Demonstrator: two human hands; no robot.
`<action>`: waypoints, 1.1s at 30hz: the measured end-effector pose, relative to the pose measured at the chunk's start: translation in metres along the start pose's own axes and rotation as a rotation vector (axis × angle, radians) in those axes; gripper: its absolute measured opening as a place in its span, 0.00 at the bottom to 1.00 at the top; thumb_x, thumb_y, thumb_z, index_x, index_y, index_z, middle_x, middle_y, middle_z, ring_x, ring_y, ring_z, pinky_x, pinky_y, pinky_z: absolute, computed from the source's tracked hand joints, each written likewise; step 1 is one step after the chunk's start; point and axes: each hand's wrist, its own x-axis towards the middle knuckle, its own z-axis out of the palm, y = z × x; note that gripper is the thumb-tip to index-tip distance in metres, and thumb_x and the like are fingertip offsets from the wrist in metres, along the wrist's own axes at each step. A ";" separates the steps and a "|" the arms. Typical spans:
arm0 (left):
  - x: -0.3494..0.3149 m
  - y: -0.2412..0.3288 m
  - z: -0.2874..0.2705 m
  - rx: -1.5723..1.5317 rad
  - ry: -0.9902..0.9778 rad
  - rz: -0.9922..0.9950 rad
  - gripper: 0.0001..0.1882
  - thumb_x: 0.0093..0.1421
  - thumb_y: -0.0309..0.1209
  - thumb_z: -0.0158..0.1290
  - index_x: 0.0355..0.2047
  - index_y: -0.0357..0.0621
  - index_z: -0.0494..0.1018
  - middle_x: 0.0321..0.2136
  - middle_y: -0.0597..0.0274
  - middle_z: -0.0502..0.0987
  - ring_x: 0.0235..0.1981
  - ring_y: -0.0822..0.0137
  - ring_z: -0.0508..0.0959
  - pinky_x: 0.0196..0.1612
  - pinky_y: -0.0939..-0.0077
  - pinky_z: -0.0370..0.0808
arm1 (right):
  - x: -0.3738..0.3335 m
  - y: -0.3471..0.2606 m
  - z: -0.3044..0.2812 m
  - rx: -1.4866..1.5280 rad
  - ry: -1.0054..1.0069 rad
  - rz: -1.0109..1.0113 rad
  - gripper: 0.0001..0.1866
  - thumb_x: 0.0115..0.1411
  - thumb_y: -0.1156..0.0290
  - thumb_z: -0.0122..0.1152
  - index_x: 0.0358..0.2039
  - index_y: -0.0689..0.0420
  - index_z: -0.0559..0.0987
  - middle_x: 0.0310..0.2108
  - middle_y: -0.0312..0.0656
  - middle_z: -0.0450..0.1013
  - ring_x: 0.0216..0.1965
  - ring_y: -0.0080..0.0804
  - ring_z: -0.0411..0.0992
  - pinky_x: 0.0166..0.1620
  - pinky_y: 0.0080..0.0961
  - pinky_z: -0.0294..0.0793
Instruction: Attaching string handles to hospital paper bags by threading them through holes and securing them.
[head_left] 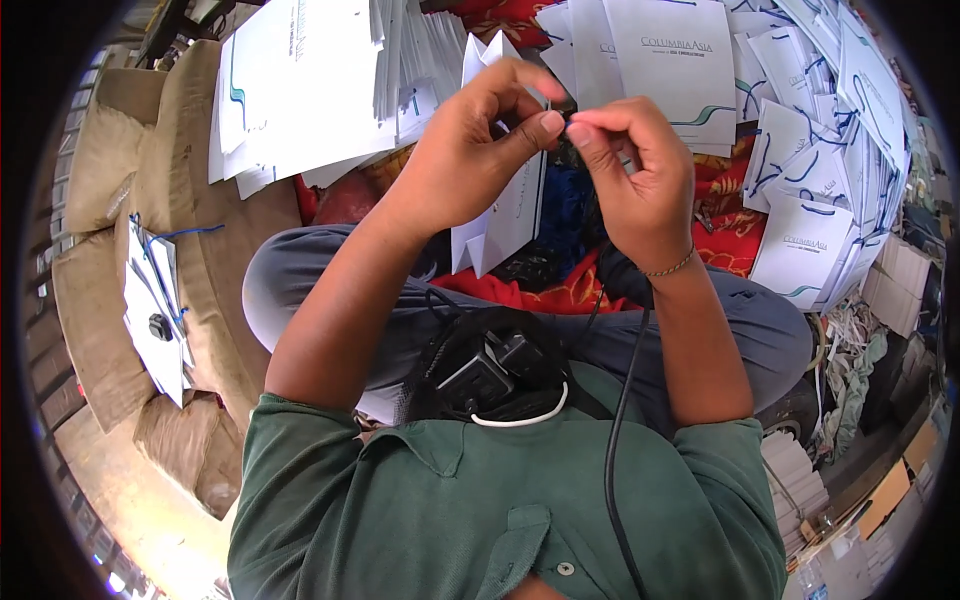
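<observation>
A white paper bag (510, 205) with a teal wave print stands folded in front of me, above my lap. My left hand (470, 150) grips its top edge, thumb pressed toward the other hand. My right hand (635, 165) pinches a dark cord (568, 150) at the bag's top, fingertips touching those of the left hand. A thin bracelet circles my right wrist. The cord's lower part is hidden behind the hands and the bag.
Piles of the same white bags (300, 90) lie ahead left, and more (820, 170) spread to the right over a red patterned cloth (730, 235). Tan sacks (190, 180) sit on my left with a few bags on them. A black device (490, 375) hangs at my chest.
</observation>
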 end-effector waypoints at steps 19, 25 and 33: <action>-0.001 -0.008 0.008 0.325 0.054 0.038 0.09 0.72 0.26 0.64 0.49 0.41 0.79 0.41 0.65 0.82 0.42 0.73 0.80 0.47 0.74 0.77 | 0.002 0.008 0.010 0.196 0.129 0.058 0.05 0.67 0.79 0.70 0.42 0.62 0.87 0.35 0.42 0.81 0.33 0.30 0.82 0.39 0.26 0.81; -0.005 -0.008 0.020 0.228 0.145 0.059 0.07 0.74 0.26 0.62 0.49 0.40 0.78 0.39 0.67 0.81 0.40 0.76 0.78 0.45 0.77 0.76 | -0.007 0.010 0.005 0.119 -0.006 0.200 0.12 0.64 0.82 0.71 0.48 0.61 0.87 0.38 0.41 0.83 0.37 0.29 0.83 0.42 0.25 0.82; -0.002 -0.002 0.009 -0.166 0.109 -0.173 0.07 0.74 0.27 0.62 0.50 0.41 0.77 0.37 0.71 0.79 0.39 0.78 0.77 0.41 0.83 0.73 | 0.000 0.011 0.006 -0.196 0.045 -0.276 0.10 0.63 0.85 0.68 0.43 0.60 0.84 0.37 0.44 0.80 0.35 0.39 0.81 0.40 0.31 0.81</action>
